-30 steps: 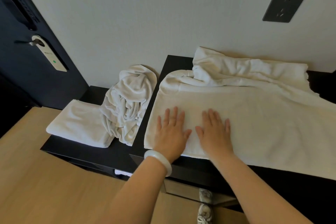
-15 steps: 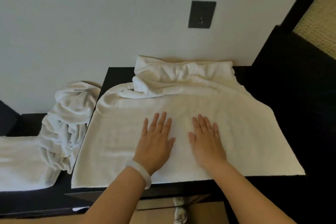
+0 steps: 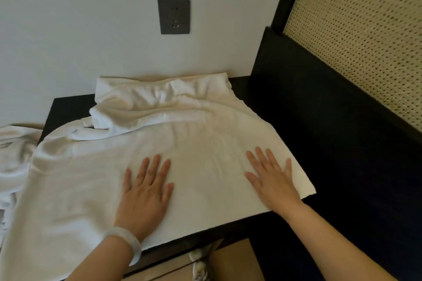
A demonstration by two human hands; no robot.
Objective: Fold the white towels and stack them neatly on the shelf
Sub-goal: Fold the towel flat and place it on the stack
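Hands since half a second ago: the right hand [image 3: 271, 180] has slid away from the left hand [image 3: 146, 191] toward the right edge of the white towel [image 3: 205, 143]; the two now lie well apart instead of side by side.
Head view, left hand: palm down on the towel's near half, fingers [image 3: 157, 166] straight and slightly spread, a pale bracelet [image 3: 127, 242] on the wrist.
Head view, right hand: flat near the towel's right front corner, fingers [image 3: 262, 159] straight and spread, pinching nothing.
Towel: spread over the black shelf top [image 3: 66, 107]; near half smooth, far edge bunched against the wall.
Second towel [image 3: 13, 155]: crumpled at the left, unfolded.
Progress: early, by the look of it. Smoothing is under way, this towel's next fold is not yet made, and the crumpled one and the stacking are left.
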